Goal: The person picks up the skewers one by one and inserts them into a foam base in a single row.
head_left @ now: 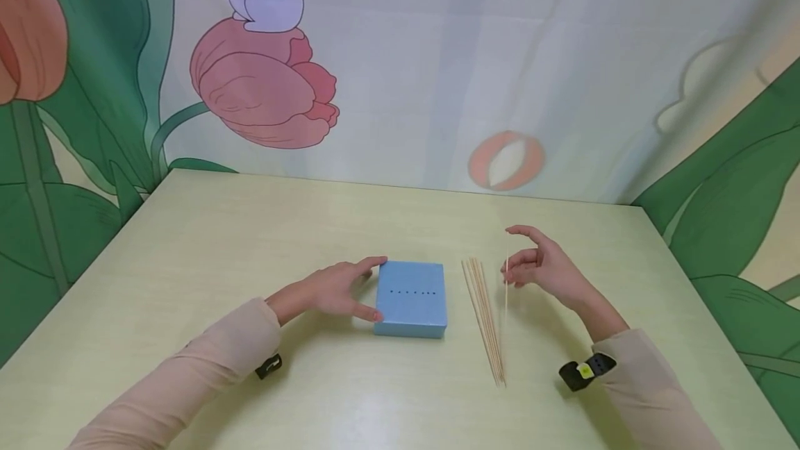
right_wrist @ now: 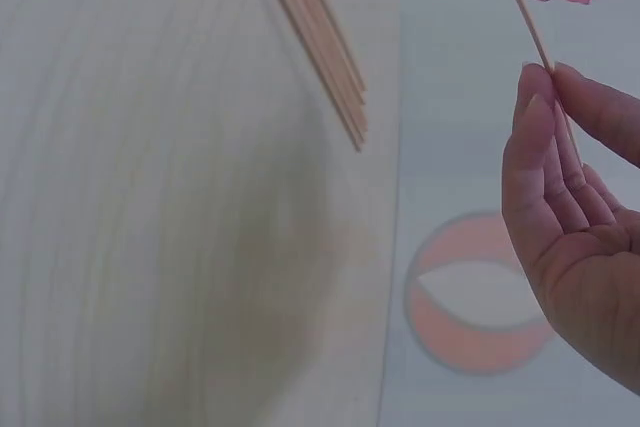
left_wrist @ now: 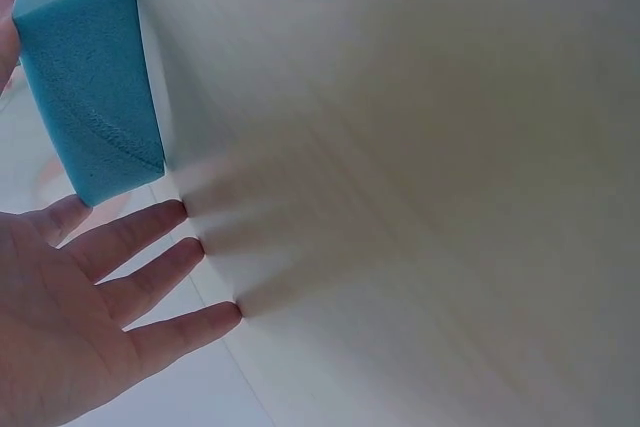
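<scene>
Right hand (head_left: 546, 266) pinches one thin wooden skewer (right_wrist: 527, 17) between thumb and fingers (right_wrist: 535, 137), above the skewer bundle (head_left: 484, 314) near the worktop's (head_left: 219, 242) front edge. Judged light, slender, snappable: grip near mid-length. Left hand (head_left: 337, 290), fingers straight, steadies the soft blue foam block (head_left: 412, 295).

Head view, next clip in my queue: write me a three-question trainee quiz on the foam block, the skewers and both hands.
1. True or false: the right hand pinches a single skewer.
2. What does the left hand touch? A) the skewer bundle B) the blue foam block C) nothing
3. Fill in: the top of the blue foam block shows a row of small ____.

Key:
1. True; the skewer bundle lies on the table.
2. B
3. holes
</scene>
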`<state>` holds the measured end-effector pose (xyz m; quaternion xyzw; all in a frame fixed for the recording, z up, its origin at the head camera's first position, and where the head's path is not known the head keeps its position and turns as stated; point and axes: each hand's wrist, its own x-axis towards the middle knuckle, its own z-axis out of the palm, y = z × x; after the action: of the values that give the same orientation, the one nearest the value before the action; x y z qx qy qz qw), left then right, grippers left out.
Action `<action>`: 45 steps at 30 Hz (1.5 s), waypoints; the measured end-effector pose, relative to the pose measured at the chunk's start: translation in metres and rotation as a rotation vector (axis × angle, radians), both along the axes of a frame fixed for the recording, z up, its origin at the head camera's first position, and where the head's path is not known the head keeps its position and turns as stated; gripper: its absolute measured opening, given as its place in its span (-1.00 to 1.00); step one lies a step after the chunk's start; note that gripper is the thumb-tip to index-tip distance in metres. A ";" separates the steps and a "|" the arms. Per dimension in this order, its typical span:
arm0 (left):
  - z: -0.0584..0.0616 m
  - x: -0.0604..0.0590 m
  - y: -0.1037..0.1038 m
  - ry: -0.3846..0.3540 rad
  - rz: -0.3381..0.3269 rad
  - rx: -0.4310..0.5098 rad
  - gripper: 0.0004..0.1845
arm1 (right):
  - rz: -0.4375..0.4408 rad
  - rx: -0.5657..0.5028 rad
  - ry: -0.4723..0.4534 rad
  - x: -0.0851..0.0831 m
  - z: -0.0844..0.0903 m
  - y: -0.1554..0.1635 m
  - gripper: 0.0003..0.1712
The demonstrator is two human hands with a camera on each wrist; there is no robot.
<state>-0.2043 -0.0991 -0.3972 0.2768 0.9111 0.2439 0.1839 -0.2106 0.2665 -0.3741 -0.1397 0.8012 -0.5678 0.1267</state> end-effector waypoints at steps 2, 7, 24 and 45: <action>0.000 0.000 0.000 -0.005 0.001 0.001 0.03 | -0.007 -0.019 0.024 0.002 0.004 -0.002 -0.23; 0.000 0.000 0.000 -0.009 0.004 0.000 0.03 | 0.002 -0.076 0.098 0.009 0.014 -0.008 -0.21; -0.004 0.000 0.000 0.004 0.004 0.027 0.04 | -0.059 -0.093 0.292 0.030 0.048 -0.039 -0.64; -0.003 0.000 0.001 -0.010 0.009 0.017 0.04 | -0.064 -0.069 0.521 0.034 0.078 -0.078 -0.80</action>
<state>-0.2041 -0.0978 -0.4003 0.2730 0.9092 0.2541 0.1851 -0.1764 0.1888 -0.2963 -0.2600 0.7911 -0.5434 -0.1068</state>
